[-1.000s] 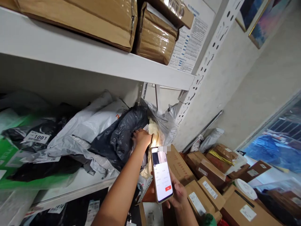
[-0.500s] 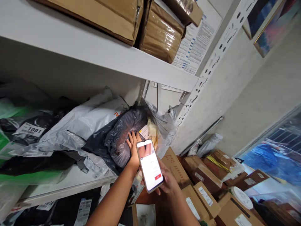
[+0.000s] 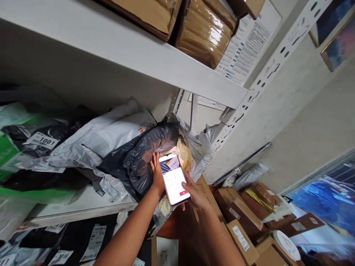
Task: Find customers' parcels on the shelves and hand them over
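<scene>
Phone [image 3: 174, 186] lies in right grip [image 3: 195, 193], beside left grip [image 3: 158, 174] on black bag [image 3: 138, 162].

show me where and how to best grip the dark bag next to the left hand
Probably around the rounded bulge of the dark bag, from the open front of the shelf: its plump, wrinkled body suits a wide, cupped hold, while a white bag and grey bag crowd its sides.

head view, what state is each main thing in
phone: screen lit, upright-tilted
right hand: gripping the phone
left hand: open, fingers against the dark plastic bag
dark plastic bag: bulging, wrinkled
white bag: creased
pole: slanted
shiny brown package: wrapped
</scene>
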